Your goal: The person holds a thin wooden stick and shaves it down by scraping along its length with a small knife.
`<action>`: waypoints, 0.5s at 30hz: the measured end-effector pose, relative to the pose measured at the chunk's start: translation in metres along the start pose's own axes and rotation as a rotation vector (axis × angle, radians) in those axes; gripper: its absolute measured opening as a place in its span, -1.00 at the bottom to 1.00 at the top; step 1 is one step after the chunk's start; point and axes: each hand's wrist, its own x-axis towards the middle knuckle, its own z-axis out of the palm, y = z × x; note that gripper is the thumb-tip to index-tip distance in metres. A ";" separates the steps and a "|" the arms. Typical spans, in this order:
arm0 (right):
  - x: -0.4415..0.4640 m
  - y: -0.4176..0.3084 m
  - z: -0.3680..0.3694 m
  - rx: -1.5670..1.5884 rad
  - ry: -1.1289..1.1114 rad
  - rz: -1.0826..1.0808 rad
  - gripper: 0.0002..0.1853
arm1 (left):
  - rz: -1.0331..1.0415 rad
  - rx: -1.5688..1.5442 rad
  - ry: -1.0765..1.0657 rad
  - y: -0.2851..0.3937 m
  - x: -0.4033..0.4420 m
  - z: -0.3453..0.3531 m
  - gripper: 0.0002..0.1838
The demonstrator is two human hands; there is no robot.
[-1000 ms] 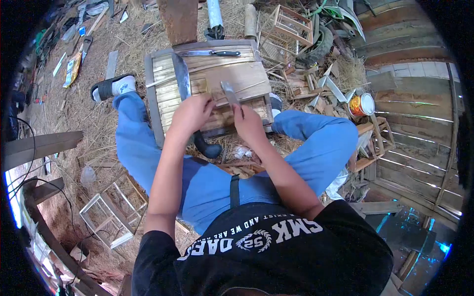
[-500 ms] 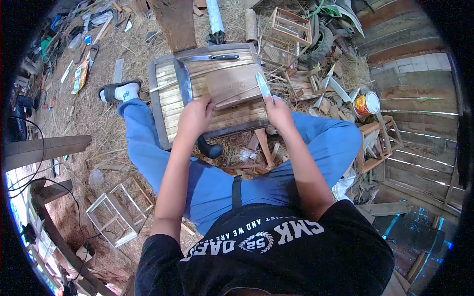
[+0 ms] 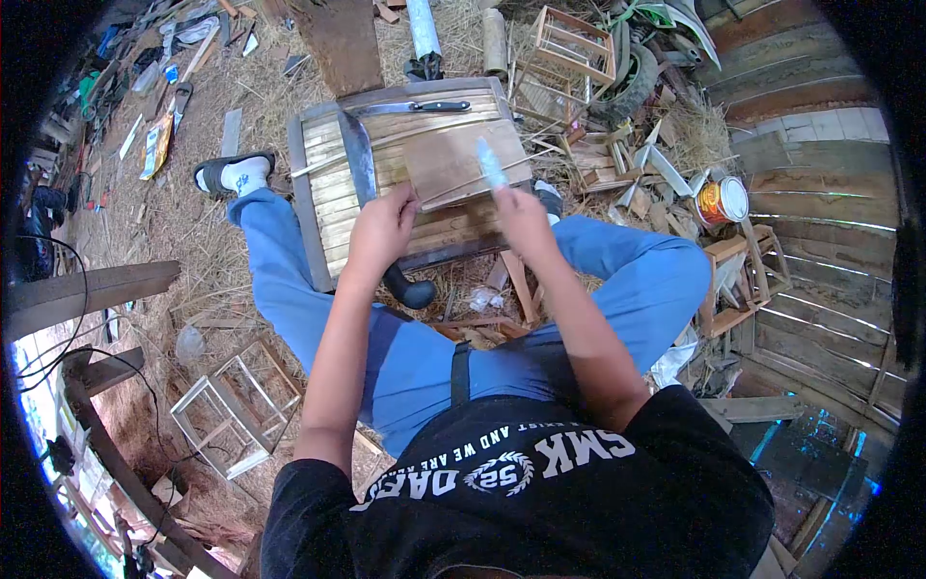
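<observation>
My left hand (image 3: 384,230) is closed in a pinch on the near end of a thin wooden stick (image 3: 531,160), which slants up to the right over a flat board (image 3: 429,154). My right hand (image 3: 526,222) is wrapped round the handle of a knife (image 3: 489,162); its blade, smeared by motion, points away from me across the stick. Whether the edge touches the stick, I cannot tell. Left of the board lies a machete (image 3: 358,159), its curved black handle (image 3: 413,292) jutting past the near edge of the slatted wooden panel (image 3: 333,220) beneath.
A black-handled kitchen knife (image 3: 439,106) lies along the panel's far side. Beyond stand a wooden post (image 3: 338,48) and small wooden frames (image 3: 579,43). A paint tin (image 3: 721,202) and scrap wood are at the right, another frame (image 3: 236,410) at the lower left.
My right hand has moved the knife leftward along the stick, closer to my left hand. The left hand has stayed nearly in place, still pinching the stick.
</observation>
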 end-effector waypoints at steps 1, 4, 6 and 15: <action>0.007 0.007 -0.006 -0.015 0.090 0.042 -0.43 | 0.016 0.006 0.000 0.000 0.001 0.001 -0.88; 0.012 0.015 -0.002 0.017 0.205 0.157 -0.44 | 0.000 0.017 -0.006 0.002 0.001 0.001 -0.87; 0.001 0.015 0.024 0.036 0.252 -0.004 -0.45 | -0.013 0.030 -0.017 0.005 0.002 -0.001 -0.87; 0.005 0.014 0.015 0.001 0.204 0.056 -0.46 | -0.020 0.018 -0.041 0.004 0.002 -0.002 -0.86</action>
